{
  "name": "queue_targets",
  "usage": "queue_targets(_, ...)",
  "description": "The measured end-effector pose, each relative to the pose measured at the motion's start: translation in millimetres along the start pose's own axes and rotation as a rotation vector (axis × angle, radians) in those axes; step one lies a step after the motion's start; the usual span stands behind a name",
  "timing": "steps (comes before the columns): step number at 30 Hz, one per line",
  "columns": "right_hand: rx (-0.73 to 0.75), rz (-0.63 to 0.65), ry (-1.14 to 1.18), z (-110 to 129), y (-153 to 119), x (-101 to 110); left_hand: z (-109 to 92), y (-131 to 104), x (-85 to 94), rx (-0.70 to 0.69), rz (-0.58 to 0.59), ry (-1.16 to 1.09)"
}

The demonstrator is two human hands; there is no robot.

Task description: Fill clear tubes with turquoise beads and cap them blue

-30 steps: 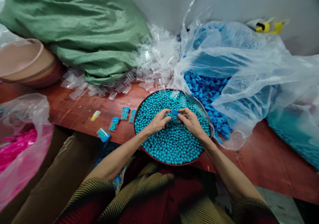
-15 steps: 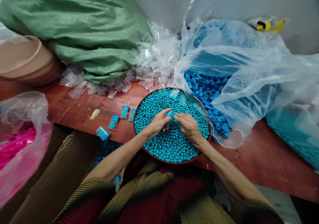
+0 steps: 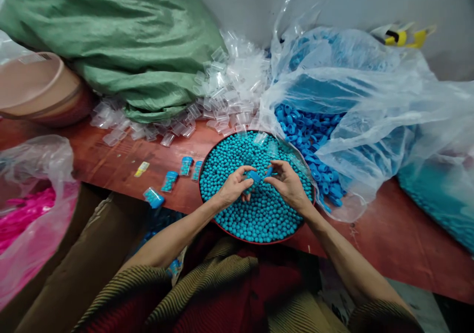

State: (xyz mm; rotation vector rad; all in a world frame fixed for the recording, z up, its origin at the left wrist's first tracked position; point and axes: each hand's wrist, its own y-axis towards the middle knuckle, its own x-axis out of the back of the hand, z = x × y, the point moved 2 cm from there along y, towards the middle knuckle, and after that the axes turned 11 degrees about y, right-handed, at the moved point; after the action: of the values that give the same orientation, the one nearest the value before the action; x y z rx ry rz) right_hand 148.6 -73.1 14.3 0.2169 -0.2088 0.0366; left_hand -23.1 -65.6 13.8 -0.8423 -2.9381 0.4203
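Basin (image 3: 255, 242), 1, round, red rim: set at the front of the table (image 3: 374, 229), full of turquoise beads (image 3: 259, 222). 2 clear cups (image 3: 260, 138) lie on the beads near the far rim.

Hands, 2, over the basin, apart from each other. Left hand (image 3: 234, 188): thumb and fingers pinch a blue cap (image 3: 254, 176); whether a jar sits beneath it is hidden. Right hand (image 3: 288, 182): thumb and forefinger pinch a small blue piece (image 3: 268, 171), just beside the cap. Both held items are above the beads, between the hands.

Jars (image 3: 169, 181), 4, small, clear, blue tops, turquoise beads inside: in a loose line left of the basin, the leftmost at the table's front edge.

Clear cups, loose heap (image 3: 237, 84), count not legible: behind the basin, spreading along the foot of a green sack (image 3: 148, 52), contents hidden.

Plastic bag (image 3: 363, 96), 1, see-through: right of the heap, mouth open, blue pieces (image 3: 307, 133) inside and spilling toward the basin.

Second bag (image 3: 440, 219), 1: far right, turquoise beads inside.

Tan bowl (image 3: 37, 89), 1: far left, beside the sack.

Cardboard box (image 3: 70, 269), 1: lower left, lined with a plastic liner (image 3: 44, 158) holding pink pieces (image 3: 29, 214).
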Motion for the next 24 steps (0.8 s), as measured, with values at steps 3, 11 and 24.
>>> queue_targets(3, -0.137, 0.033, 0.115, -2.1, 4.1, -3.0, 1.0, 0.2, 0.4, -0.002, 0.026, 0.057)
queue_targets(11, -0.08, 0.206, -0.015, 8.0, 1.9, -10.5, -5.0, 1.9, -0.7, -0.025, -0.097, 0.177)
queue_targets(24, 0.197, 0.181, -0.696, 19.5, -12.4, -43.3, -12.5, -1.9, -10.2, -0.121, -0.179, 0.003)
